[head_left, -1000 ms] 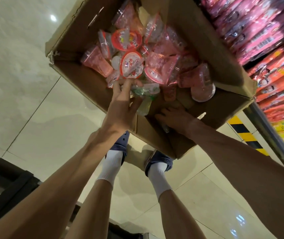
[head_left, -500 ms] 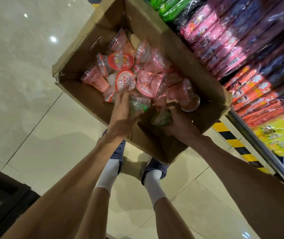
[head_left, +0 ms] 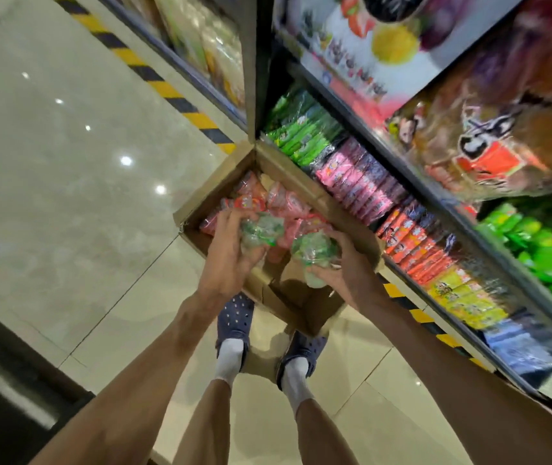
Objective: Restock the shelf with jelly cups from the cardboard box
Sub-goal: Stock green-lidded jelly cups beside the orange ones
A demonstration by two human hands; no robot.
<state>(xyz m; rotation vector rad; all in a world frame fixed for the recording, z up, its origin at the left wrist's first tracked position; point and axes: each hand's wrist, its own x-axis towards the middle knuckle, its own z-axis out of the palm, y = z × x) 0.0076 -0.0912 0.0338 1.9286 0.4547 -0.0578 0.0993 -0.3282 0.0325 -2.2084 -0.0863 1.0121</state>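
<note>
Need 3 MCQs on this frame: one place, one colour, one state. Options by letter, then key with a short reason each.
1. Where does the cardboard box sit?
A. On the floor beside the shelf
B. On the top shelf
C. On a trolley

2. What colour are the jelly cups in the hands?
A. Blue
B. Green
C. Black

3. What is the state of the left hand?
A. Flat on the floor
B. Hanging idle at the side
C. Gripping jelly cups over the box

Answers:
1 A: the box stands on the floor tiles, hard against the lowest shelf of packets.
2 B: the left hand's cups and the right hand's cups are clear with green, unlike the pink cups left in the box.
3 C: its fingers curl round the cups, as do those of the right hand.
</note>
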